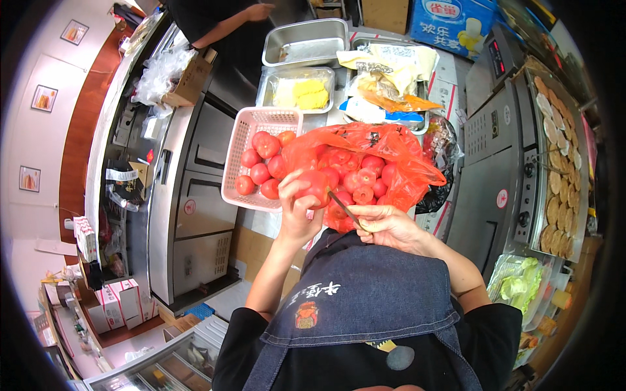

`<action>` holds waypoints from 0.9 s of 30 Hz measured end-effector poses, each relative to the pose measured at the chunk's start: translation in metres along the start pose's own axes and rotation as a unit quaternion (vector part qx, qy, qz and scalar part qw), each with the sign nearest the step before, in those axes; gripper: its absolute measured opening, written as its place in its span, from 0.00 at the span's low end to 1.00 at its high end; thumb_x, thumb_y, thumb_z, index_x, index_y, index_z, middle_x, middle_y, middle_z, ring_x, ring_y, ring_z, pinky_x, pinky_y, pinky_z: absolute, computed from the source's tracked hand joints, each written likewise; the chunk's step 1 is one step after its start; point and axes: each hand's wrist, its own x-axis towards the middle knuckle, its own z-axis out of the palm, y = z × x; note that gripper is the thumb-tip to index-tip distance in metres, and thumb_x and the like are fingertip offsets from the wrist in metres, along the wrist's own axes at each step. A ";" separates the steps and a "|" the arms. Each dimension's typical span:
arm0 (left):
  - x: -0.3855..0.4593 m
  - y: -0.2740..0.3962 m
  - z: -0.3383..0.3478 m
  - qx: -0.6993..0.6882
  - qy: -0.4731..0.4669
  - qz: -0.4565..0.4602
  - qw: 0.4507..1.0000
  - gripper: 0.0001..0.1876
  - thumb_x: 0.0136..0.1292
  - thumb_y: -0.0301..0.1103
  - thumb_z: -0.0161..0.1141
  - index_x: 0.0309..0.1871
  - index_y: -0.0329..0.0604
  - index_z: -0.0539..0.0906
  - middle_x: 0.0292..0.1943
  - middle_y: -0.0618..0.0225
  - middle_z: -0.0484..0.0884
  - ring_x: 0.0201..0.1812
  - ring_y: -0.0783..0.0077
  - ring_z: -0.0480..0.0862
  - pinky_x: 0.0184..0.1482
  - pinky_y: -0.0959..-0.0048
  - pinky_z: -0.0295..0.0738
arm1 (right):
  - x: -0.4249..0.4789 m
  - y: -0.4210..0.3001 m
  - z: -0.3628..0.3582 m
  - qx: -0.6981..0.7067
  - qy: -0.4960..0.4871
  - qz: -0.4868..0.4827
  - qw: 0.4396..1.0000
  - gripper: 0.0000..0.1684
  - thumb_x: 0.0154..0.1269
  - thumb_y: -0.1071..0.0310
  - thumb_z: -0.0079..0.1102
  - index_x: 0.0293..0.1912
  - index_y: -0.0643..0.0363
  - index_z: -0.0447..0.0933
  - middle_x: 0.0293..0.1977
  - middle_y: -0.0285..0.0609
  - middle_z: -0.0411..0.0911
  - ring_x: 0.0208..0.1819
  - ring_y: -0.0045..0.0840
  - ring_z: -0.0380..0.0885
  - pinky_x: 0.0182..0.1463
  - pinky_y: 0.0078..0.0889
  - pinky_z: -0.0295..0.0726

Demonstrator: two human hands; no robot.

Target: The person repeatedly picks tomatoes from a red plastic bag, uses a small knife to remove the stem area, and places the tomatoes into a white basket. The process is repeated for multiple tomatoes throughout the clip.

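Observation:
My left hand (pixel 299 207) grips a large red tomato (pixel 313 189) over the near left edge of a red plastic bag (pixel 411 171). My right hand (pixel 384 224) holds a thin dark metal tool (pixel 345 207), its tip at the tomato's stem end; whether it has gone in, I cannot tell. Many tomatoes lie in the bag, and several, such as one (pixel 363 195), show a round hole at the stem end. Left of the bag, a pink perforated plastic basket (pixel 231 161) holds more whole-looking tomatoes (pixel 268 146).
Beyond the basket stand a tray of yellow food (pixel 311 95) and a steel pan (pixel 307 44). Opened packages (pixel 391 61) lie behind the bag. A steel refrigerator (pixel 200 200) is at left; a griddle with round flatbreads (pixel 557 195) is at right. Another person's arm (pixel 230 27) shows at the top.

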 end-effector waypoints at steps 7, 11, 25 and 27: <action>-0.008 -0.024 0.020 0.158 0.060 0.089 0.982 0.30 0.40 0.15 0.73 0.48 0.51 0.76 0.49 0.63 0.64 0.59 0.45 0.72 0.55 0.51 0.77 | 0.019 0.011 -0.003 0.117 -0.021 0.026 0.993 0.28 0.74 0.75 0.54 0.71 0.58 0.67 0.42 0.41 0.77 0.40 0.22 0.75 0.45 0.27 0.76; -0.014 -0.029 0.036 0.171 0.084 -0.010 0.982 0.33 0.39 0.17 0.75 0.52 0.44 0.75 0.50 0.58 0.62 0.59 0.46 0.72 0.56 0.54 0.76 | 0.036 0.014 -0.017 0.171 -0.043 0.020 0.984 0.28 0.74 0.76 0.53 0.71 0.56 0.67 0.41 0.41 0.77 0.40 0.23 0.74 0.45 0.27 0.76; -0.017 -0.017 0.035 -0.477 0.128 -0.544 0.678 0.27 0.59 0.29 0.73 0.59 0.41 0.71 0.56 0.58 0.78 0.55 0.66 0.81 0.61 0.64 0.76 | 0.030 -0.005 -0.016 -0.470 0.238 -0.371 0.765 0.20 0.66 0.80 0.62 0.56 0.60 0.83 0.34 0.33 0.77 0.36 0.15 0.78 0.42 0.18 0.78; -0.012 0.002 0.029 -0.567 0.101 -0.546 0.608 0.26 0.66 0.31 0.67 0.65 0.46 0.70 0.61 0.58 0.77 0.61 0.63 0.80 0.60 0.62 0.79 | 0.015 -0.004 0.011 -0.543 0.237 -0.465 0.659 0.19 0.60 0.80 0.67 0.52 0.59 0.84 0.32 0.38 0.78 0.32 0.21 0.78 0.38 0.25 0.77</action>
